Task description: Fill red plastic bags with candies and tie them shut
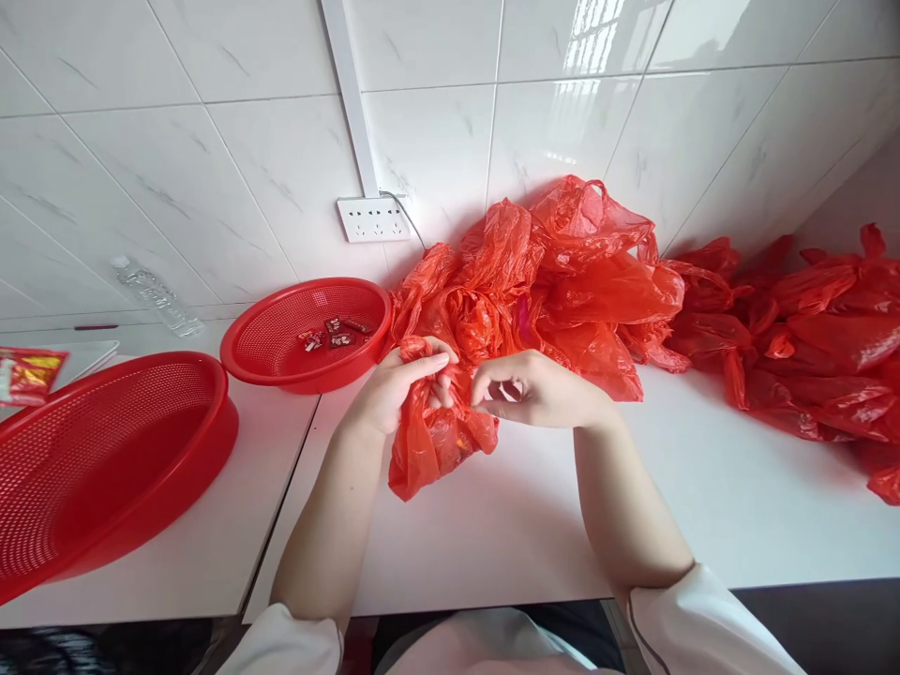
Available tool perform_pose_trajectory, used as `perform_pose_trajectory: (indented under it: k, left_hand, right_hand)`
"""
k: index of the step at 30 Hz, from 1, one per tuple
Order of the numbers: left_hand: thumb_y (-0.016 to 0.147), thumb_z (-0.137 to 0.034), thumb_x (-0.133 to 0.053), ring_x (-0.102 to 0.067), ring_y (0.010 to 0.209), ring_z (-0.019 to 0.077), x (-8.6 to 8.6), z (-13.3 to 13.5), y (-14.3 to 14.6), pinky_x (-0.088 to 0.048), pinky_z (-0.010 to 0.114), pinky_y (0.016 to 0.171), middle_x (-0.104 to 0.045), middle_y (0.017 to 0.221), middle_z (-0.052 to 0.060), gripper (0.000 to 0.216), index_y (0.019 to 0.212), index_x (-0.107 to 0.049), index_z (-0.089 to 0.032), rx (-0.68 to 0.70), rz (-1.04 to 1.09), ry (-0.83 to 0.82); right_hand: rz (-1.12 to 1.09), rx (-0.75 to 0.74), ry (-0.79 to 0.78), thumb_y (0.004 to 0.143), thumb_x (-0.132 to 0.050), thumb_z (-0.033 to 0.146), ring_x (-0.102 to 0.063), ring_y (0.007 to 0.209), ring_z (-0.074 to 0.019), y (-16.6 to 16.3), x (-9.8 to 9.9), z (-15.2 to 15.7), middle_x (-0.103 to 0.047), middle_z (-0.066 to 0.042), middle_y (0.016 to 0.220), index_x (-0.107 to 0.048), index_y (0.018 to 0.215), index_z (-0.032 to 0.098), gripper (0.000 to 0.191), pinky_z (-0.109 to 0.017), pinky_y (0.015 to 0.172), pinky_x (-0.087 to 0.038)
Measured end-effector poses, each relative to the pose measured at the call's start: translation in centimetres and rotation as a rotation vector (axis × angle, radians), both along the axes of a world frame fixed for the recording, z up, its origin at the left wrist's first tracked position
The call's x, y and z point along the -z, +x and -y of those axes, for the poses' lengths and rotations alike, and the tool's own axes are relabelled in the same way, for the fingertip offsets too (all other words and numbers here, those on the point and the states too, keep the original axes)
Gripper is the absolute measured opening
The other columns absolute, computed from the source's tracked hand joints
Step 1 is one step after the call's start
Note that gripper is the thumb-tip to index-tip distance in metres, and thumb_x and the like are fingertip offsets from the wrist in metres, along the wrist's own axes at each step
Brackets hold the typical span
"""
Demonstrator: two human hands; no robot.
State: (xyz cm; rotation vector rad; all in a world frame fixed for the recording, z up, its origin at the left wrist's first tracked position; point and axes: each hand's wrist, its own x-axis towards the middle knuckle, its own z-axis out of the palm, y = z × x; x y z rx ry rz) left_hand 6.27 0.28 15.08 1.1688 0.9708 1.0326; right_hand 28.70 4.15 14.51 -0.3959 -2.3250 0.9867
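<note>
Gathered at its top, a red plastic bag (440, 445) hangs down to the white table in front of me. My left hand (404, 380) is closed round the bag's bunched neck. Just right of the neck, my right hand (531, 389) has its fingers curled with thumb and fingertips close together at the bag's edge. Whether those fingertips pinch a bit of the plastic is too small to tell. Something dark and orange shows faintly through the bag's thin side. Right behind both hands lies a heap of red plastic bags (597, 291).
More tied red bags (830, 337) are piled at the right. Left stand a red basket (330, 380) holding several small wrapped pieces and a larger red basket (229, 412). A plastic bottle (158, 295) and a red-yellow packet (32, 375) lie farther left. A power strip (372, 218) is on the wall.
</note>
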Motion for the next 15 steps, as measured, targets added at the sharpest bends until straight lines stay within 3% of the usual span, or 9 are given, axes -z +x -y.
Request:
perform_pose_trajectory:
  k: [3, 6, 9, 11, 15]
  left_hand:
    - [0.091, -0.052, -0.054, -0.058, 0.046, 0.0109, -0.4, 1.0, 0.6, -0.047, 0.023, 0.047, -0.056, 0.060, -0.001, 0.038, 0.078, -0.062, -0.017, 0.104, -0.279, 0.107]
    - [0.096, -0.051, -0.048, -0.062, 0.056, 0.0134, -0.2, 1.7, 1.3, -0.051, 0.025, 0.058, -0.059, 0.065, 0.001, 0.040, 0.079, -0.064, -0.018, -0.063, -0.627, 0.358]
    - [0.100, -0.039, -0.044, -0.065, 0.083, 0.0181, 0.5, 1.4, 1.9, -0.053, 0.029, 0.081, -0.066, 0.086, 0.005, 0.031, 0.088, -0.065, -0.020, -0.290, -0.812, 0.716]
    - [0.101, -0.031, -0.040, -0.063, 0.100, 0.0187, 1.0, 1.0, 2.0, -0.050, 0.031, 0.093, -0.064, 0.103, 0.007, 0.028, 0.100, -0.066, -0.021, -0.302, -0.827, 0.894]
    - [0.103, -0.029, -0.038, -0.058, 0.116, 0.0174, 1.5, 0.1, 1.7, -0.046, 0.032, 0.105, -0.056, 0.124, 0.010, 0.036, 0.131, -0.058, -0.023, -0.306, -0.814, 0.991]
  right_hand:
    - [-0.306, 0.127, -0.193, 0.096, -0.054, 0.042, -0.063, 0.090, -0.0152, -1.9, 1.2, -0.7, -0.067, -0.005, 0.105, -0.062, 0.107, 0.022, 0.024, -0.029, 0.078, -0.052]
    - [-0.346, 0.137, -0.377, 0.101, -0.040, 0.050, -0.062, 0.108, -0.0169, -4.2, 2.8, -1.4, -0.064, -0.006, 0.120, -0.055, 0.128, 0.024, 0.041, -0.032, 0.093, -0.051]
    - [-0.310, 0.169, -0.418, 0.102, -0.039, 0.049, -0.061, 0.109, -0.0164, -5.5, 3.9, -1.8, -0.068, -0.003, 0.110, -0.064, 0.116, 0.022, 0.040, -0.033, 0.102, -0.045]
    - [-0.341, 0.172, -0.445, 0.101, -0.042, 0.048, -0.062, 0.106, -0.0163, -5.6, 4.4, -2.2, -0.069, -0.002, 0.106, -0.068, 0.105, 0.021, 0.038, -0.033, 0.102, -0.045]
    - [-0.369, 0.128, -0.412, 0.094, -0.057, 0.046, -0.065, 0.097, -0.0164, -4.6, 4.4, -3.1, -0.071, -0.003, 0.102, -0.070, 0.104, 0.019, 0.031, -0.032, 0.093, -0.050]
